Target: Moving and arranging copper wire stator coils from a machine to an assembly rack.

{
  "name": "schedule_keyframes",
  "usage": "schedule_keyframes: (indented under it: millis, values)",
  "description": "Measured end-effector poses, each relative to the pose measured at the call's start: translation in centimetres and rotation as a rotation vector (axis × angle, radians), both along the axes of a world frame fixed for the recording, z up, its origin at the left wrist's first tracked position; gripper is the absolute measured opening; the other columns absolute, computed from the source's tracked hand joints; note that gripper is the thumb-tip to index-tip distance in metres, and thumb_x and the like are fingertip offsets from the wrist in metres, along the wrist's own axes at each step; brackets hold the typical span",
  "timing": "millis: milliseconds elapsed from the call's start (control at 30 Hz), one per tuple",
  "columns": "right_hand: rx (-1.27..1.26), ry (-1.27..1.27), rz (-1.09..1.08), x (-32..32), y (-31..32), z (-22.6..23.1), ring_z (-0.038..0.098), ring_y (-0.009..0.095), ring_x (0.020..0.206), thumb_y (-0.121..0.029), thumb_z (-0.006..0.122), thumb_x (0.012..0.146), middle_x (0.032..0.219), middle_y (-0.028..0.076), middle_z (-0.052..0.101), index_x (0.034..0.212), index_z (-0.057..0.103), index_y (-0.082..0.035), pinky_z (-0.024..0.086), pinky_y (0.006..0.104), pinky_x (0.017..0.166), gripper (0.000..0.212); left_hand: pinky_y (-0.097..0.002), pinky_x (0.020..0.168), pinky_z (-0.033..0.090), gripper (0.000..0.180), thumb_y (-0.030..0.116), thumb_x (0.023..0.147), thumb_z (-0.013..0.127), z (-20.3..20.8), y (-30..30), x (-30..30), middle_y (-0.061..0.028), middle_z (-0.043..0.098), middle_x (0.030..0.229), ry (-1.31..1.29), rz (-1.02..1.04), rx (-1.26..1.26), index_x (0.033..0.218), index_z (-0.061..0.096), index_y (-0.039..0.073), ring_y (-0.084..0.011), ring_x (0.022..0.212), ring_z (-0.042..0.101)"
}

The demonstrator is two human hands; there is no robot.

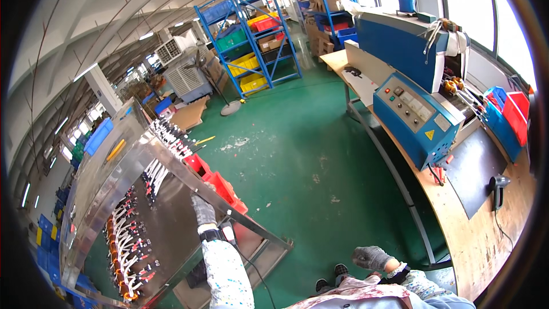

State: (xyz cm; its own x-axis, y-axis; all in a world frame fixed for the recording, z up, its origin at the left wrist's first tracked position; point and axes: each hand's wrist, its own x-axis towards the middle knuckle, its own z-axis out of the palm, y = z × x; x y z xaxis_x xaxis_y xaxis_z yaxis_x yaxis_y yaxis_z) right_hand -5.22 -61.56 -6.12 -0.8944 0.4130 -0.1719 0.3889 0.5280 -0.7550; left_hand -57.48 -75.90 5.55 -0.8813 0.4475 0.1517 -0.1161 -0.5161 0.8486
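I'm seeing the worker's L hand (203, 212), in a grey knit glove, reaching along the slim rail of a steel cart (255, 228), nr some red plastic bins (227, 192) w/ straight, sloping sides. Can't tell if it's pinching anything; the fingertips aren't showing clearly. R hand (372, 258), same fuzzy grey knit, is hanging over the floor nr the waist, well apart from the cart, fingers bunching together & curling a bit; can't tell if anything's inside.

Wire-lead coils (117, 252) are lying in a long row on the L part of the cart's dark, smooth metal shelf: copper-orange windings, white sleeved leads fanning out, red & black tips. More white leads (168, 137) are crowding the cart's far end.

Over on R, a boxy blue control unit (409, 109), slanted grey panel w/ round knobs, is sitting on a wood-topped bench (486, 254). A black pistol-shaped tool (498, 190) is lying there too, cord trailing, by a flat dark sheet (474, 166). Farther back, blue metal racks (247, 28) are holding yellow, green & red bins; the green floor (297, 166) is showing pale scuffs.
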Motion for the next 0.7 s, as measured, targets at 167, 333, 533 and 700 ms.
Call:
schedule_keyframes:
  millis: [167,333,533,700]
  values:
    - [0.175,-0.249,0.191,-3.4,0.6,-0.9,0.061,0.035,0.077,-0.028,0.056,0.08,0.081,0.013,0.063,0.091,0.061,-0.011,0.048,0.0428,0.066,0.021,-0.0318,0.059,0.044,0.034,0.035,0.092,0.04,-0.7,-3.3,2.9,-0.0019,0.05,0.068,-0.111,-0.277,0.223,0.084,0.051,0.004,-0.0181,0.061,0.049]
    - [0.148,-0.144,0.177,-8.6,-0.5,-0.4,0.063,0.036,0.076,-0.025,0.053,0.079,0.078,0.017,0.065,0.084,0.062,-0.006,0.049,0.0448,0.067,0.022,-0.0342,0.078,0.046,0.038,0.037,0.091,0.041,-3.5,-10.7,4.8,-0.0104,0.054,0.087,0.033,0.003,-0.004,0.096,0.05,0.001,-0.0231,0.084,0.054]
    - [0.119,-0.178,0.326,-12.6,-0.7,-0.8,0.061,0.037,0.078,-0.025,0.051,0.08,0.08,0.017,0.064,0.085,0.061,-0.007,0.048,0.0451,0.069,0.022,-0.0349,0.078,0.045,0.037,0.035,0.093,0.042,-5.2,-17.2,9.2,-0.01,0.059,0.091,0.05,0.12,0.051,0.097,0.056,0.002,-0.023,0.083,0.055]
    - [0.137,-0.195,0.276,-13.7,2.7,0.3,0.061,0.037,0.078,-0.026,0.051,0.08,0.079,0.017,0.064,0.086,0.061,-0.008,0.048,0.045,0.068,0.021,-0.0329,0.08,0.044,0.033,0.031,0.092,0.046,-2.5,-17.0,14.5,-0.0099,0.059,0.096,0.186,0.552,-0.224,0.104,0.054,0.001,-0.0215,0.088,0.055]
